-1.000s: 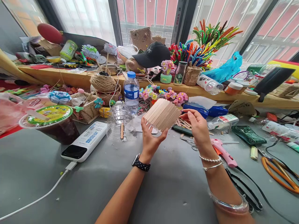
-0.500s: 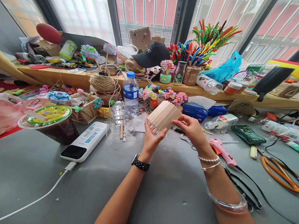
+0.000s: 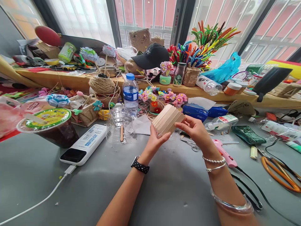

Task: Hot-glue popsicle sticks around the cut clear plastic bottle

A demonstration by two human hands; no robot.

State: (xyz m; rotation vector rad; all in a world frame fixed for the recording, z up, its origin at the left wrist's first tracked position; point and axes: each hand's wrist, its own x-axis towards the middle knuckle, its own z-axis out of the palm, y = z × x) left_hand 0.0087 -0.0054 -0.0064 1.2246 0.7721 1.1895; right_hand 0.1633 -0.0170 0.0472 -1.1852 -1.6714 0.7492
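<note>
Both hands hold up a clear plastic cup clad in pale wooden craft sticks [image 3: 168,118] above the grey table [image 3: 94,185]. My left hand [image 3: 157,140], with a dotted watch on the wrist, grips it from below with the thumb on its lower edge. My right hand [image 3: 195,131], with bead bracelets and a clear bangle on the arm, closes its fingers on the right end. A cut clear bottle top [image 3: 118,124] with one stick against it stands just left of the hands.
Scissors [image 3: 191,146] and a pink glue gun [image 3: 223,153] lie right of my hands. A white power bank [image 3: 83,144] with its cable, a lidded bowl [image 3: 48,121] and a water bottle [image 3: 130,94] are to the left. The back shelf [image 3: 56,75] holds twine, flowers and pipe cleaners.
The stick-clad cup has come down and a little right. My right hand has moved from just beside it to closing on its right end.
</note>
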